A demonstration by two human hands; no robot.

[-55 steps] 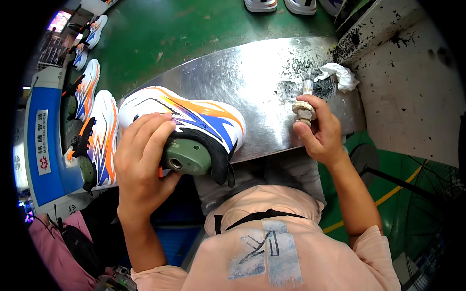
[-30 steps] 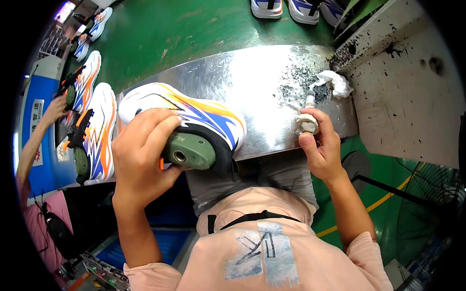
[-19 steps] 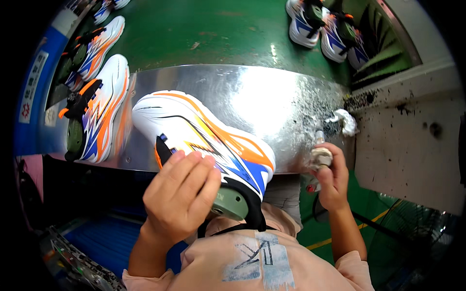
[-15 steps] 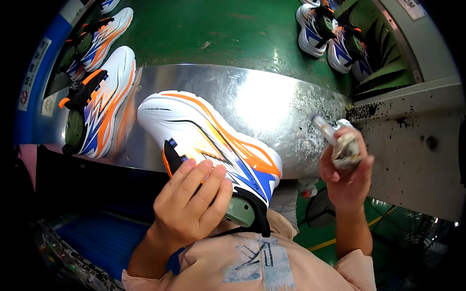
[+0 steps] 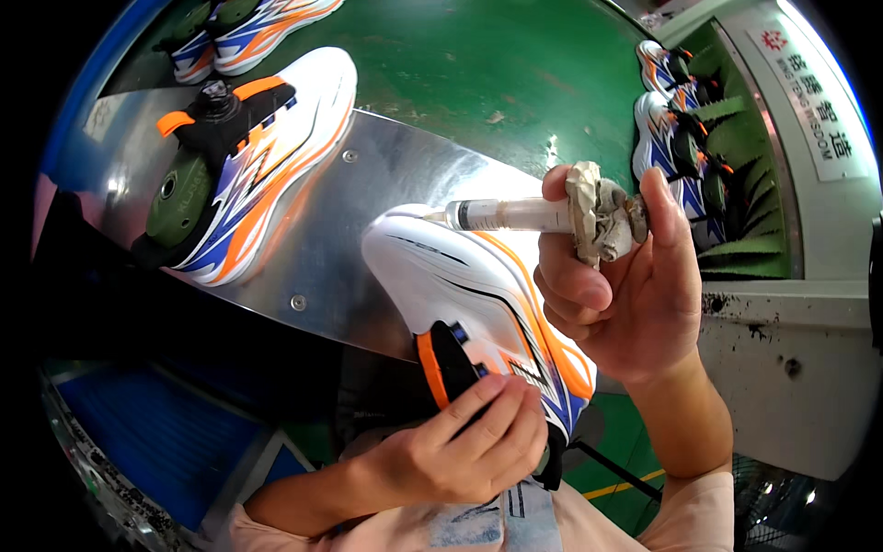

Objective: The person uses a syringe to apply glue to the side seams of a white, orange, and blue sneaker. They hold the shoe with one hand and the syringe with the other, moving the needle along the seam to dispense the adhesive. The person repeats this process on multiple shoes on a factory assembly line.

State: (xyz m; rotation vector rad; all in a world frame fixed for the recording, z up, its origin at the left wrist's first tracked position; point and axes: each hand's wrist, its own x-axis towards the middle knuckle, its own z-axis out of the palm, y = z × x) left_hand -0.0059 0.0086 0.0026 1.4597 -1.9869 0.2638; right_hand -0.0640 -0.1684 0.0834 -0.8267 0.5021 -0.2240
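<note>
Shoe (image 5: 460,285) in white, orange and blue: I have it mid-scene, toe toward the far left, above the metal shelf (image 5: 317,248); from where I sit I cannot tell whether they touch. At left, a matching shoe (image 5: 267,166) rests on the shelf, its green foot form (image 5: 179,198) probably keeping its shape. Next, my left hand (image 5: 478,437) is clamped on the held shoe's near part, seemingly to steady it and leave the toe free. My right hand (image 5: 635,299) is closed around the wrapped back of a syringe (image 5: 515,216), fingers ahead, thumb behind, likely so the thumb can push. Farther right, more shoes (image 5: 658,133) sit beside green strips (image 5: 763,221).

At far left, two shoes (image 5: 267,32) are cut off by the frame. My left hand covers the held shoe's opening. I can't make out whether the nozzle touches the toe; crumpled wrapping (image 5: 598,216) hides the plunger.
</note>
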